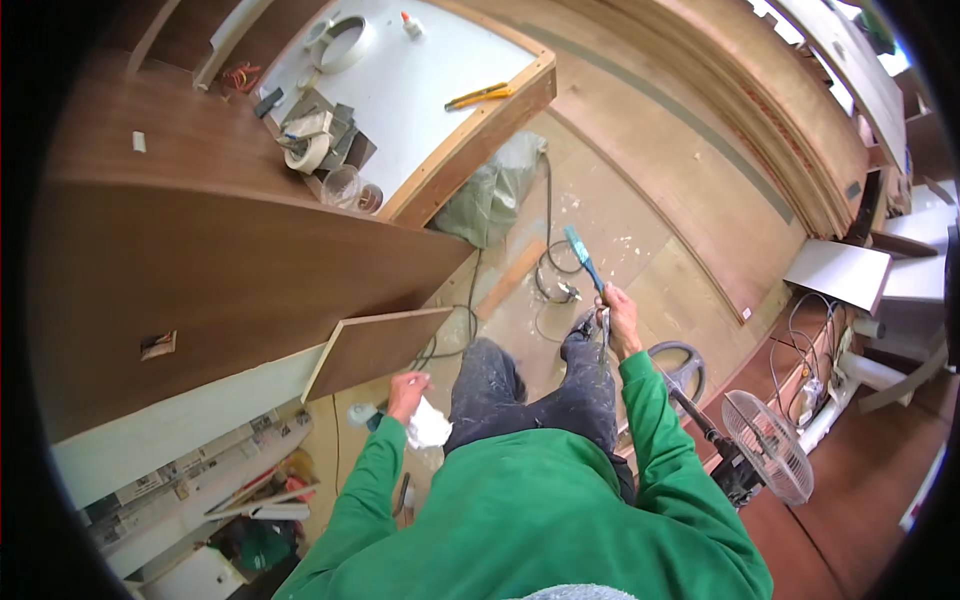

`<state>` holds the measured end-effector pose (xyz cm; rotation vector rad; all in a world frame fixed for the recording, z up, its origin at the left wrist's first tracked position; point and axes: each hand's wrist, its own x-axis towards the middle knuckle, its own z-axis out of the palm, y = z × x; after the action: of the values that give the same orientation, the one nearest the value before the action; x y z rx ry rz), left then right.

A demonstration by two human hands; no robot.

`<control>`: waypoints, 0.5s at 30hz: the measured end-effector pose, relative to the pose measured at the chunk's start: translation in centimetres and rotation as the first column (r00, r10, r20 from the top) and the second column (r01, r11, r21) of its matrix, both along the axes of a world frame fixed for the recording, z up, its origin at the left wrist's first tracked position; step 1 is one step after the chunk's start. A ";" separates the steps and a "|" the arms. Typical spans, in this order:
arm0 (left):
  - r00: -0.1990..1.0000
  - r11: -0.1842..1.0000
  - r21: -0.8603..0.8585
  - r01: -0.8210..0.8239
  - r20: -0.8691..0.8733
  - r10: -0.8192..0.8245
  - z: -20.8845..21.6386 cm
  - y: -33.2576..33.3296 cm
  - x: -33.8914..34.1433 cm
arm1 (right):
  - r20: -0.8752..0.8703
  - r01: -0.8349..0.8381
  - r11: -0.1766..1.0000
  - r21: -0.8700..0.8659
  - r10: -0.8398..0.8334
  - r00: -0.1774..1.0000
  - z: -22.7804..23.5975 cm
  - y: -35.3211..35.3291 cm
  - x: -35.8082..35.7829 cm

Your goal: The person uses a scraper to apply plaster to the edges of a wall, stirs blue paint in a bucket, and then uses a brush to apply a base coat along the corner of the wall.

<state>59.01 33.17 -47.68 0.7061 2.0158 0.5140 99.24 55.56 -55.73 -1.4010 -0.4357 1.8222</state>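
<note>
My right hand (622,318) is closed around a slim blue tool (583,255), its lighter teal end pointing up and away from me. I cannot make out its exact kind. A thin greyish strip shows just below that fist. Lower and to the left, my left hand (407,396) is closed on a crumpled white cloth (429,425), which hangs down beside my left leg. A brown panel (375,350) leans close to the left hand. Both hands are in front of my dark, dusty trousers, well apart from each other.
A wood-edged white board (450,45) carries a yellow cutter (478,96), a tape roll (342,43) and a glue bottle (411,25). A greenish bag (490,190) and black cables (548,275) lie on the floor. A fan (767,446) stands right; stacked sheets (740,90) lie beyond.
</note>
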 end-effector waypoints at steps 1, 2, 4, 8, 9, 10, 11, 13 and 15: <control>1.000 1.000 0.026 0.016 -0.003 -0.016 -0.4 2.8 1.1 | 0.023 -0.032 0.999 -0.004 0.032 0.999 -1.1 1.7 -0.1; 0.999 0.998 0.043 0.051 -0.010 -0.050 -1.0 5.7 2.0 | 0.034 -0.029 0.999 -0.030 0.030 0.999 -2.0 3.3 -0.3; 0.996 0.993 0.076 0.091 0.007 -0.092 -4.4 10.9 3.3 | 0.082 -0.059 0.996 -0.064 0.064 0.995 -3.7 6.3 -1.5; 0.993 1.000 0.029 -0.005 0.117 0.002 -13.2 23.0 4.6 | 0.131 -0.092 0.988 -0.125 0.109 0.985 -12.4 10.9 -4.6; 0.982 0.993 0.055 -0.107 0.160 0.097 -17.1 25.8 4.3 | 0.153 -0.089 0.989 -0.116 0.106 0.983 -14.8 12.4 -5.6; 0.977 0.988 0.084 -0.128 0.181 0.111 -21.8 28.2 2.6 | 0.190 -0.127 0.988 -0.087 0.142 0.972 -18.1 13.2 -6.4; 0.968 0.982 0.092 -0.163 0.205 0.141 -26.1 29.4 1.0 | 0.218 -0.157 0.986 -0.060 0.167 0.961 -19.8 14.3 -7.4; 0.892 0.948 -0.079 -0.309 0.322 0.317 -30.2 35.0 0.0 | 0.232 -0.178 0.982 -0.058 0.187 0.955 -22.1 16.0 -9.9; 0.822 0.880 -0.079 -0.468 0.327 0.467 -35.8 39.1 -1.5 | 0.235 -0.194 0.980 -0.046 0.200 0.951 -24.7 18.6 -12.7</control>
<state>57.47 72.29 -83.49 0.0921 1.8487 0.8646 86.51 74.16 -80.42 -1.6513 -0.7031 1.8240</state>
